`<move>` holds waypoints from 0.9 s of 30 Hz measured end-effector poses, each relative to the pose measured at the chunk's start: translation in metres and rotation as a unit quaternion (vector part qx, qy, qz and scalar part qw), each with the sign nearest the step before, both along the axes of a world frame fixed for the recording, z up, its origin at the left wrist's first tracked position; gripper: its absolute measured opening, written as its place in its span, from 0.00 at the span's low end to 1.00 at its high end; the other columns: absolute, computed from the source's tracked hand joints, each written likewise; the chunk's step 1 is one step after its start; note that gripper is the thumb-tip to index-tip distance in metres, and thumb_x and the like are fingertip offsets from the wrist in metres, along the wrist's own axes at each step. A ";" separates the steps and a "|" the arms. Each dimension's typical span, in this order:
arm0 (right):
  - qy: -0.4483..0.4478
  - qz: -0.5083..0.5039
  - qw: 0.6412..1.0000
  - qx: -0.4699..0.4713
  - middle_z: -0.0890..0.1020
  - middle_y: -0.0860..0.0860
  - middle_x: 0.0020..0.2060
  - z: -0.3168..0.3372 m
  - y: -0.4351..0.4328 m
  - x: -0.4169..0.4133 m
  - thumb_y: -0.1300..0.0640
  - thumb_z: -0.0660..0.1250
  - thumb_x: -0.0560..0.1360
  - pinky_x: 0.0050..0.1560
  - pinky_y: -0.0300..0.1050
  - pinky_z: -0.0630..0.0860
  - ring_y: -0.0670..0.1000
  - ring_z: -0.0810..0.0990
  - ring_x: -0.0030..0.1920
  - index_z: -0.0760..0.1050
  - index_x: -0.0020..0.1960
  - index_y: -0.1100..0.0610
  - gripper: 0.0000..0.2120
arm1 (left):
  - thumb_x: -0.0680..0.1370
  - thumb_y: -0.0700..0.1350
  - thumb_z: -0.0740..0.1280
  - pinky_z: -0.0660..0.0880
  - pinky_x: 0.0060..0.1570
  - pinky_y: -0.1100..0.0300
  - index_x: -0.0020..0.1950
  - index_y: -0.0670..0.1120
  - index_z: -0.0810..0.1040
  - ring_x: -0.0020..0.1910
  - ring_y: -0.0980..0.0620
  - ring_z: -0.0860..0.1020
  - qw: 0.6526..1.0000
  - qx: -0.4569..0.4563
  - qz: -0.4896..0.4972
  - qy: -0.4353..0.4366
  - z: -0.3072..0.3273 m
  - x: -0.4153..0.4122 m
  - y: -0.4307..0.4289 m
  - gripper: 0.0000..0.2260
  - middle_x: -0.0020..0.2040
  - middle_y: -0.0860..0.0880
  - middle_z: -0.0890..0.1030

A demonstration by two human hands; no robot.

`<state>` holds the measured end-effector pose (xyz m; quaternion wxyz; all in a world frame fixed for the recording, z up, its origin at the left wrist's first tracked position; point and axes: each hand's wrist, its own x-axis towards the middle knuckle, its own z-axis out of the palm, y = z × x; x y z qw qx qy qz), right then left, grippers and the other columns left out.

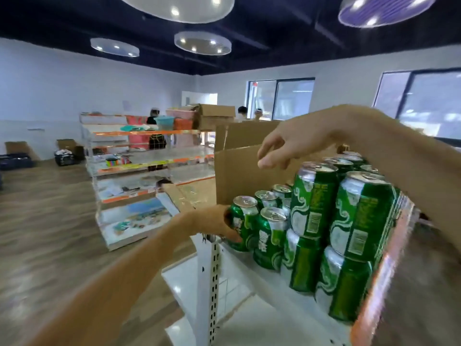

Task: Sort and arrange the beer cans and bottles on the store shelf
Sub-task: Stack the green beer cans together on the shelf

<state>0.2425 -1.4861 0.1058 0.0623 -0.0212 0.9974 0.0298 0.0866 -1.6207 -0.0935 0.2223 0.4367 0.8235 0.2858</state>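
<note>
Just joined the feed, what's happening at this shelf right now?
A person is arranging green beer cans on a white store shelf. The left hand grips the green can at the row's left end. The right hand hovers open above the cans, holding nothing, in front of an open cardboard box. Further right, the stacked cans stand two high. No bottles show.

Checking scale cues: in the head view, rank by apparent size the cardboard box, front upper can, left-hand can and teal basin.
1. cardboard box
2. front upper can
3. gripped can in the left hand; seemingly the same kind, only farther away
4. teal basin, small perhaps only through distance
</note>
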 end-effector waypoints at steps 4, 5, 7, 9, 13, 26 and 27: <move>-0.028 -0.047 0.998 0.038 0.83 0.42 0.53 -0.021 -0.018 -0.031 0.36 0.64 0.77 0.62 0.51 0.78 0.42 0.83 0.49 0.75 0.68 0.47 0.25 | 0.74 0.44 0.77 0.77 0.56 0.62 0.57 0.51 0.78 0.50 0.57 0.81 0.998 0.045 -0.032 0.023 -0.009 -0.008 -0.004 0.14 0.51 0.56 0.83; -0.040 -0.059 0.997 0.038 0.82 0.43 0.57 -0.027 -0.019 -0.036 0.36 0.64 0.77 0.63 0.52 0.78 0.42 0.83 0.51 0.74 0.70 0.48 0.26 | 0.74 0.44 0.76 0.78 0.55 0.59 0.55 0.50 0.78 0.49 0.53 0.81 0.998 0.048 -0.036 0.033 -0.008 -0.011 -0.004 0.13 0.50 0.54 0.83; -0.047 -0.071 0.995 0.048 0.78 0.45 0.65 -0.038 -0.022 -0.041 0.37 0.64 0.78 0.67 0.52 0.74 0.45 0.79 0.59 0.71 0.73 0.49 0.28 | 0.73 0.45 0.77 0.81 0.50 0.54 0.52 0.48 0.80 0.47 0.46 0.83 0.996 0.074 -0.044 0.028 0.003 -0.016 -0.005 0.11 0.46 0.51 0.84; -0.010 -0.068 0.997 0.047 0.76 0.47 0.68 -0.042 -0.023 -0.043 0.38 0.63 0.79 0.69 0.49 0.71 0.46 0.75 0.62 0.68 0.74 0.52 0.29 | 0.72 0.47 0.78 0.80 0.48 0.56 0.51 0.49 0.81 0.46 0.50 0.84 0.994 0.106 -0.040 0.010 0.027 -0.017 -0.009 0.10 0.45 0.52 0.85; 0.125 -0.071 0.990 0.008 0.76 0.49 0.66 -0.031 -0.022 -0.039 0.40 0.65 0.79 0.60 0.44 0.71 0.46 0.74 0.59 0.71 0.71 0.52 0.25 | 0.71 0.46 0.79 0.81 0.56 0.54 0.54 0.50 0.81 0.50 0.53 0.85 0.983 0.175 -0.047 -0.023 0.072 -0.015 -0.008 0.13 0.49 0.52 0.86; 0.198 -0.216 0.956 -0.013 0.75 0.48 0.61 0.008 0.003 -0.026 0.46 0.72 0.75 0.51 0.42 0.71 0.48 0.75 0.56 0.72 0.68 0.52 0.25 | 0.72 0.44 0.78 0.73 0.39 0.67 0.47 0.50 0.76 0.38 0.60 0.80 0.954 0.279 -0.106 -0.017 0.108 0.003 0.052 0.12 0.39 0.56 0.81; 0.203 -0.229 0.952 -0.013 0.75 0.49 0.62 0.009 0.006 -0.027 0.46 0.73 0.75 0.52 0.42 0.71 0.49 0.75 0.57 0.72 0.69 0.52 0.25 | 0.71 0.44 0.78 0.74 0.41 0.65 0.49 0.49 0.77 0.42 0.57 0.80 0.952 0.287 -0.108 -0.020 0.108 0.003 0.057 0.13 0.42 0.54 0.82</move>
